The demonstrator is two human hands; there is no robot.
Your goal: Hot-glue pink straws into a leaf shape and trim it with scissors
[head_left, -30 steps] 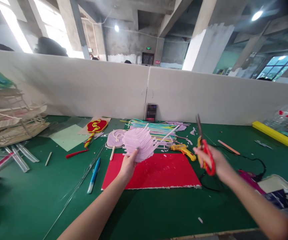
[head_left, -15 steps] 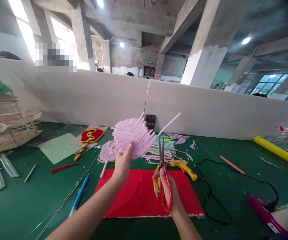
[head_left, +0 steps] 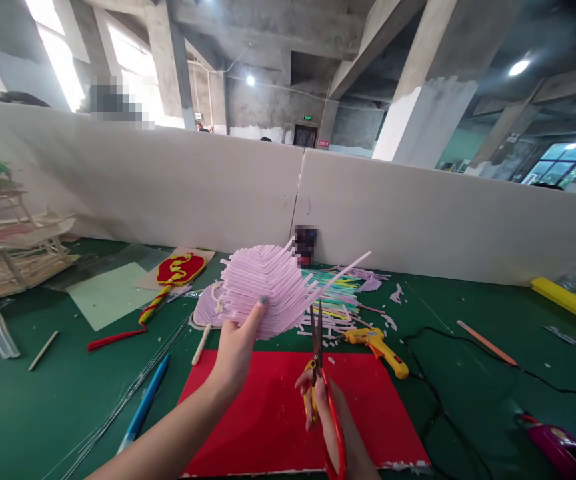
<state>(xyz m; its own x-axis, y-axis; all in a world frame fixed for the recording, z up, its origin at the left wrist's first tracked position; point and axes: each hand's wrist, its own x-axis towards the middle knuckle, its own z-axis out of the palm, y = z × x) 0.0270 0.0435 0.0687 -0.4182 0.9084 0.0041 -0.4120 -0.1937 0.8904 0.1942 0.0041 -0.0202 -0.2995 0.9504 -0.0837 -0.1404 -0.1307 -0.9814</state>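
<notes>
My left hand (head_left: 238, 343) pinches the lower part of a lilac leaf-shaped panel (head_left: 263, 283) made of rows of thin fuzzy strips, with the thumb on its front. One long strip juts from its right side, and shorter ends stick out round the edge. In my right hand (head_left: 325, 400) is a pair of scissors (head_left: 317, 347) with one red and one yellow handle loop. Their blades point up, slightly parted, just below the panel's right edge. Under both hands lies a red board (head_left: 248, 413). Behind the panel, a second lilac piece (head_left: 205, 307) is partly hidden.
Coloured strips (head_left: 341, 293) lie behind the scissors, beside a yellow glue gun (head_left: 381, 347) with a black cord. A red-and-yellow fan (head_left: 182, 267), a blue pen (head_left: 145, 403) and thin wires (head_left: 133, 383) are on the left. A white partition (head_left: 193, 193) closes off the back.
The scissors have come down a little towards me. The panel has tilted, and its long strip points lower. Small pale scraps now show near the board's back edge. The view has shifted slightly.
</notes>
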